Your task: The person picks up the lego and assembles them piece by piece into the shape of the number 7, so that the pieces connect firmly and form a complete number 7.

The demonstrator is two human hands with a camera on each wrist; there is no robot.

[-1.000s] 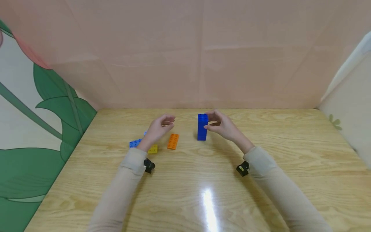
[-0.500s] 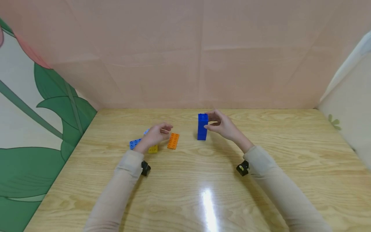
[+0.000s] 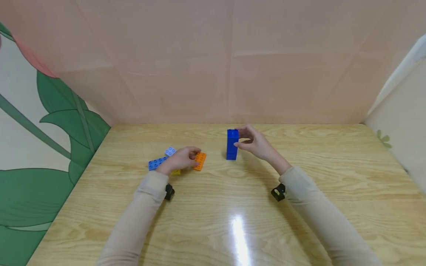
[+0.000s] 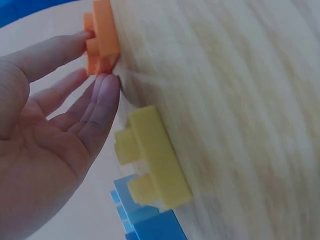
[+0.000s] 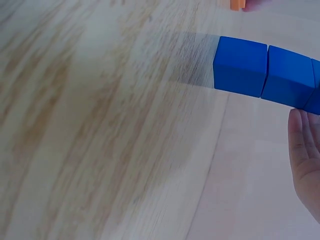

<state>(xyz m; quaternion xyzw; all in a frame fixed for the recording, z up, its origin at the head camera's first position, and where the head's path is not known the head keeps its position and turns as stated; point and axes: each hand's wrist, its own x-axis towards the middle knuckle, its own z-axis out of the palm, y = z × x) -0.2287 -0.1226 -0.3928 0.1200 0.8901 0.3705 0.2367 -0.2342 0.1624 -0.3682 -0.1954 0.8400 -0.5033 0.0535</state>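
My left hand (image 3: 181, 159) reaches low over the table, its thumb and fingertips at the left side of an orange studded building brick (image 3: 201, 159). In the left wrist view, the thumb meets the studs of the orange brick (image 4: 106, 40) while other fingertips touch its end. A tall upright stack of dark blue building bricks (image 3: 232, 147) stands at the middle. Thumb and fingers of my right hand (image 3: 259, 146) hold the upper part of that stack from its right side. The right wrist view shows fingertips against the blue stack (image 5: 240, 67), whose top runs out of frame.
Beside my left wrist lie a blue brick (image 3: 156, 163), a light blue brick (image 3: 170, 151) and a partly covered yellow brick (image 3: 175, 172). The yellow brick (image 4: 160, 155) is close below my left fingers. A pinkish sheet (image 3: 229, 74) rises behind the wooden table (image 3: 213, 207).
My left hand has come down and nearer, from above the table to the orange brick. The light blue brick is now uncovered. My right hand and the blue stack stay in place.
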